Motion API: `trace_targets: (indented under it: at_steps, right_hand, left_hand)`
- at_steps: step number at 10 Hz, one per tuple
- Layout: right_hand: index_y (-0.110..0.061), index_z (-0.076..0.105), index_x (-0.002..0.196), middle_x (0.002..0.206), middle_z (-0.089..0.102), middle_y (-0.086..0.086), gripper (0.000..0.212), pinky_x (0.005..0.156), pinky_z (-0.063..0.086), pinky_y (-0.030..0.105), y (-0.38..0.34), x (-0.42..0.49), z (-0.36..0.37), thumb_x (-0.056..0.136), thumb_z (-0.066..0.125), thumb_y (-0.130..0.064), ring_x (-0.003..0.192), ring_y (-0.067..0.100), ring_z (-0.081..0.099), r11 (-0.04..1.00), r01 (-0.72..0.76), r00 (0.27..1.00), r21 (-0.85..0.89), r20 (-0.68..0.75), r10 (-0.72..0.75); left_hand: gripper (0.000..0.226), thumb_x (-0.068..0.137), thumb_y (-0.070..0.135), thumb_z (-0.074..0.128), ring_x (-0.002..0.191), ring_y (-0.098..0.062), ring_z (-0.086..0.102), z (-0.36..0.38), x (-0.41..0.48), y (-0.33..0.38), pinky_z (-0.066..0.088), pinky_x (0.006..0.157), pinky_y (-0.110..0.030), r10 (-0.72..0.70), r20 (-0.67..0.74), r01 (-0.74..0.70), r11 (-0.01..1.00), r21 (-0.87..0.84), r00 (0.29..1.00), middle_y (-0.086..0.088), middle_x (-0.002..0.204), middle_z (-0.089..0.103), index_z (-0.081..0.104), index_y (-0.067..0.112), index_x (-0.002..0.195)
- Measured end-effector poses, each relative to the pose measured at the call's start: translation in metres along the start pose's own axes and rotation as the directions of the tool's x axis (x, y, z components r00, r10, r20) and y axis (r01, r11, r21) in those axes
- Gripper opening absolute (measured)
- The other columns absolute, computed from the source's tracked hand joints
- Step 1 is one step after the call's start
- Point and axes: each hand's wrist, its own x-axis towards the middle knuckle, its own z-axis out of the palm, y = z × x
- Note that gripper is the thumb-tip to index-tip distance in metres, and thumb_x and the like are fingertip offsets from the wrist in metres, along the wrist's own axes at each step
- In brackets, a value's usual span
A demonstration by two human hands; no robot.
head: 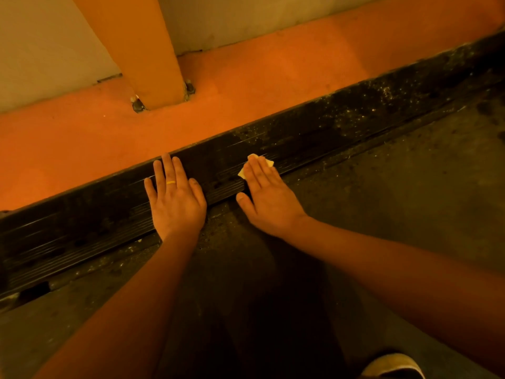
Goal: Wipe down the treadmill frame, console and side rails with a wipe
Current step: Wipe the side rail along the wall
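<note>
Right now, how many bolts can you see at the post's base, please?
2: one bolt at the post's left corner, one at its right corner; more may hide behind.

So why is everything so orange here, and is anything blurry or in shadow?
In the head view, a warm orange light tints everything, even the pale wall. A deep shadow darkens the belt below the left hand and right hand. Thin glints run along the side rail ridges. Both hands and the wipe look sharp, not blurred.
</note>
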Motion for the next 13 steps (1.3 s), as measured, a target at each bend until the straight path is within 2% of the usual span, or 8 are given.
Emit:
trace_targets:
  at_steps: [2,4,5,7,8,9,11,13]
  right_hand:
    - [-0.011,0.004,0.159,0.167,-0.003,0.009,0.069,0.126,0.002,0.040,0.017,0.009,-0.003,0.105,0.021,-0.049,0.153,0.021,-0.008,0.998,0.059,0.998,-0.022,-0.029,-0.060]
    - [-0.006,0.010,0.158,0.166,0.003,0.014,0.076,0.126,0.005,0.044,0.069,0.015,-0.018,0.098,0.015,-0.053,0.154,0.027,-0.002,0.986,-0.167,0.980,0.001,-0.109,0.167]
    - [-0.005,0.010,0.158,0.166,0.001,0.015,0.076,0.125,-0.002,0.040,0.051,0.018,-0.014,0.100,0.017,-0.052,0.154,0.027,-0.004,0.985,-0.164,0.980,0.050,-0.108,0.169]
    - [-0.009,0.012,0.159,0.167,0.004,0.011,0.069,0.125,0.005,0.042,0.046,0.018,-0.005,0.104,0.020,-0.049,0.154,0.024,-0.001,1.000,-0.022,0.994,-0.004,-0.110,0.022]
    - [-0.006,0.015,0.158,0.166,0.008,0.015,0.073,0.125,0.004,0.042,0.080,0.021,-0.018,0.100,0.017,-0.050,0.154,0.028,0.002,0.980,-0.199,0.966,0.034,-0.164,0.201]
    - [-0.004,0.008,0.158,0.166,0.000,0.016,0.070,0.125,-0.002,0.041,0.091,0.026,-0.026,0.105,0.020,-0.048,0.154,0.028,-0.004,0.943,-0.324,0.938,0.076,-0.105,0.331]
    - [0.001,0.006,0.157,0.165,-0.002,0.021,0.074,0.125,-0.001,0.044,0.055,0.028,-0.019,0.105,0.019,-0.050,0.153,0.033,-0.005,0.958,-0.281,0.956,0.046,-0.070,0.284]
    - [0.003,0.002,0.156,0.164,-0.003,0.024,0.074,0.125,0.000,0.046,0.105,0.042,-0.045,0.106,0.019,-0.049,0.152,0.036,-0.005,0.882,-0.465,0.880,0.080,-0.070,0.470]
  left_hand:
    - [0.061,0.106,0.038,0.020,0.155,-0.025,0.001,-0.001,0.000,0.000,0.003,0.125,-0.048,-0.002,0.011,0.002,1.000,0.004,1.000,-0.008,0.168,0.005,0.014,0.010,0.160]
    - [0.060,0.107,0.037,0.021,0.155,-0.025,-0.001,-0.002,0.000,-0.001,0.001,0.125,-0.048,0.001,0.023,-0.001,1.000,-0.017,1.000,-0.008,0.169,0.004,0.014,0.010,0.160]
    - [0.060,0.107,0.037,0.021,0.155,-0.025,-0.001,-0.002,0.000,0.000,0.001,0.125,-0.048,0.001,0.022,-0.001,1.000,-0.018,1.000,-0.008,0.169,0.003,0.014,0.010,0.160]
    - [0.060,0.107,0.037,0.022,0.155,-0.025,0.000,-0.001,0.000,0.000,0.002,0.125,-0.048,0.001,0.015,-0.001,1.000,-0.016,1.000,-0.008,0.168,0.004,0.014,0.010,0.160]
    - [0.060,0.107,0.037,0.022,0.155,-0.025,0.000,-0.001,0.000,-0.001,0.002,0.125,-0.048,0.003,0.010,-0.003,1.000,-0.016,1.000,-0.008,0.168,0.004,0.014,0.010,0.160]
    - [0.060,0.107,0.037,0.021,0.155,-0.025,0.000,0.000,0.000,0.000,0.002,0.125,-0.048,0.005,0.011,-0.004,1.000,-0.013,1.000,-0.008,0.168,0.004,0.014,0.010,0.160]
    - [0.060,0.107,0.036,0.022,0.155,-0.026,0.001,0.000,0.000,0.000,0.003,0.125,-0.049,0.006,0.005,-0.006,1.000,-0.018,1.000,-0.009,0.168,0.005,0.014,0.009,0.160]
    - [0.060,0.107,0.037,0.021,0.155,-0.026,0.001,-0.001,0.000,0.000,0.003,0.125,-0.049,0.009,0.009,-0.009,1.000,-0.016,1.000,-0.009,0.168,0.005,0.015,0.009,0.160]
